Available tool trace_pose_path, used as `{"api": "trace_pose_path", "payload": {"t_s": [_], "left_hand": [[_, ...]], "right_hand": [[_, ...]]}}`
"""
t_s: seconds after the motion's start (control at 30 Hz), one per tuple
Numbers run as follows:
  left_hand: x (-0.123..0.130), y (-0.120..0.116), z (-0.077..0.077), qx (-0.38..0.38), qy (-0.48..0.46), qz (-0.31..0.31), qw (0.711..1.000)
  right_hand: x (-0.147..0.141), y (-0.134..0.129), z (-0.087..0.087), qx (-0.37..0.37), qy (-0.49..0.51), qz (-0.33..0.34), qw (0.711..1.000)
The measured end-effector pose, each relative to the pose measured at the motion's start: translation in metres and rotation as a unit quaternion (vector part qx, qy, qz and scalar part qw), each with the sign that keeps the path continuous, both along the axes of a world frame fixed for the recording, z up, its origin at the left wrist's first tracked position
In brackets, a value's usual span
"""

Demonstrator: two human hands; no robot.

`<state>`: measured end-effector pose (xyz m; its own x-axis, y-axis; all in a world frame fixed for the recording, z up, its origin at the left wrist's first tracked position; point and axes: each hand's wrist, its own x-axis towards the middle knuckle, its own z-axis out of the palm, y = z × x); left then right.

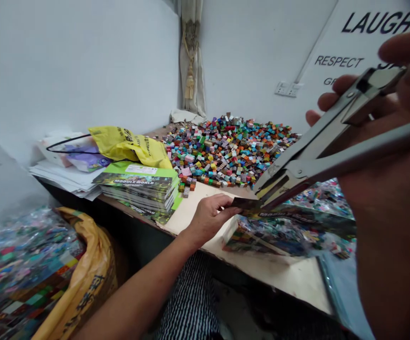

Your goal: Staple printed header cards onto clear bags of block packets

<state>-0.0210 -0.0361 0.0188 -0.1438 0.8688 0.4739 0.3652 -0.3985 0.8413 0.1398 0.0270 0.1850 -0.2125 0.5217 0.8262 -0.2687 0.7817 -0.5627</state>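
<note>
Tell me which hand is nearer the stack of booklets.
Left. The left hand, holding a bag, is just right of the booklets, not touching them; the right hand, gripping a stapler, is much farther right.

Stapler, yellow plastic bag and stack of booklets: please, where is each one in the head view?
Stapler (314,137), head view, on its upper metal arm.
Yellow plastic bag (130,146), head view, on its middle.
Stack of booklets (137,182), head view, on the top cover.
</note>
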Motion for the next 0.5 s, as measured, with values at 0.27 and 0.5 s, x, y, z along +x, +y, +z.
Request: {"api": "trace_pose_path", "payload": {"t_s": [0.27, 0.5], "left_hand": [[0.003, -0.003, -0.001, -0.006, 0.084, 0.043, 0.995], [0.003, -0.002, -0.003, -0.040, 0.065, 0.015, 0.997]], "right_hand": [[-0.013, -0.014, -0.003, -0.035, -0.007, 0.006, 0.999], [-0.022, -0.007, 0.004, -0.068, 0.042, 0.021, 0.997]]}}
